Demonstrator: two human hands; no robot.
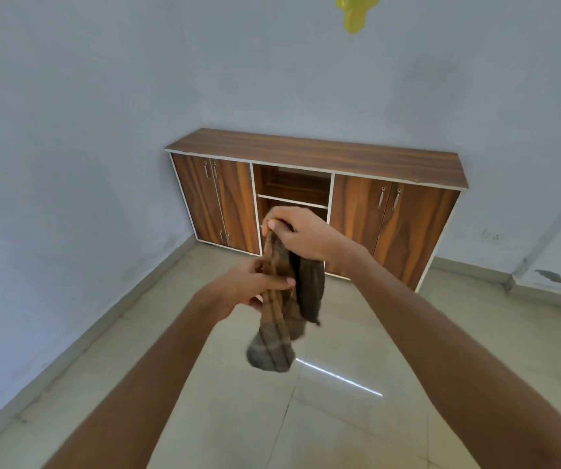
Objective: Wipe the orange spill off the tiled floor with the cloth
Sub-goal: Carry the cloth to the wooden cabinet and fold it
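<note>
A brown checked cloth (277,319) hangs bunched in the air in front of me, above the tiled floor (357,333). My right hand (301,236) pinches its top end from above. My left hand (255,287) holds the cloth lower down, with the thumb lying across its middle. The cloth's lower end dangles free below both hands. No orange spill shows on the floor in this view.
A low wooden cabinet (306,157) with doors and an open middle shelf stands against the pale blue wall ahead. A yellow object (355,11) hangs at the top edge. A bright streak of light (340,379) lies on the tiles.
</note>
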